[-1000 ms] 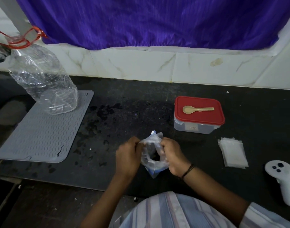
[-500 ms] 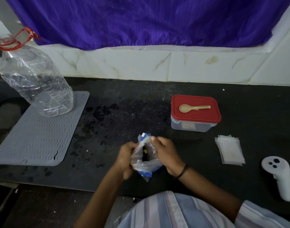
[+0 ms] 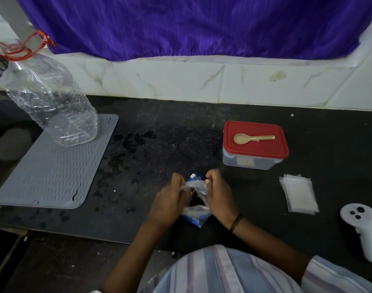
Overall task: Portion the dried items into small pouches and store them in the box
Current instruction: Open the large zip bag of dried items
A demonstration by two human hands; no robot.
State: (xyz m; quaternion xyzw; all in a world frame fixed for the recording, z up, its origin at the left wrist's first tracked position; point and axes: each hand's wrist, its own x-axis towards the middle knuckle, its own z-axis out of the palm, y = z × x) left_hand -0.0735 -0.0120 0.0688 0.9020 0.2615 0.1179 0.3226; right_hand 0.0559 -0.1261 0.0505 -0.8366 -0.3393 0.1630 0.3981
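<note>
A clear plastic packet with blue print (image 3: 195, 212) sits on the black counter (image 3: 159, 157) near its front edge, its mouth pulled apart, with dark and yellowish dried bits visible inside. My left hand (image 3: 169, 200) pinches the packet's left lip and my right hand (image 3: 220, 194) pinches its right lip. Behind and to the right stands a clear box with a shut red lid (image 3: 254, 144), and a tan plastic spoon (image 3: 252, 138) lies on the lid. A stack of small clear pouches (image 3: 299, 193) lies flat to the right of my hands.
A grey ribbed mat (image 3: 52, 170) covers the counter's left part, with a large crumpled clear bottle (image 3: 52, 102) standing on its far corner. A white handheld controller (image 3: 364, 227) lies at the right edge. White tiles and a purple curtain back the counter.
Both hands have kept hold of the packet and shifted their pinch on its lips, spreading the mouth so the contents show. The camera view has shifted slightly.
</note>
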